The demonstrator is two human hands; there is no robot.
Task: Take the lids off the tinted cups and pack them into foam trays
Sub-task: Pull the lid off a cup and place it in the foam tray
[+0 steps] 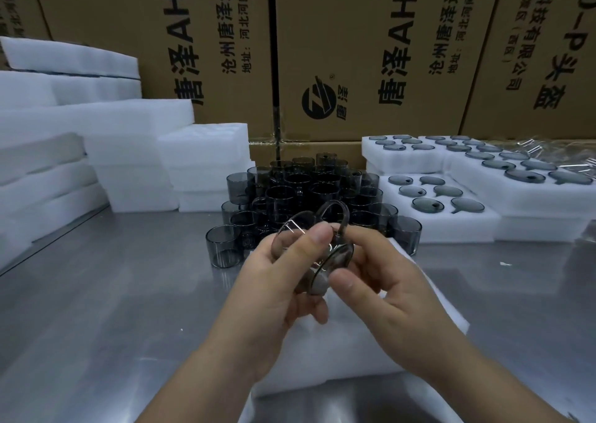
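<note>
Over a steel worktable, my left hand grips one smoky-grey transparent cup; my right hand pinches its one round tinted lid.

The left grip holds a tinted cup; the right grip pinches its lid, over a foam tray at the counter's near edge.

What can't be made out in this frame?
Head view:
Foam tray under the hands: cavities hidden by left hand and right hand.
Held cup and lid: whether separated, blurred by tint and fingers.
Cup pile: rear cups hidden by front ones.
Clear items, far right: cut off by edge.
</note>
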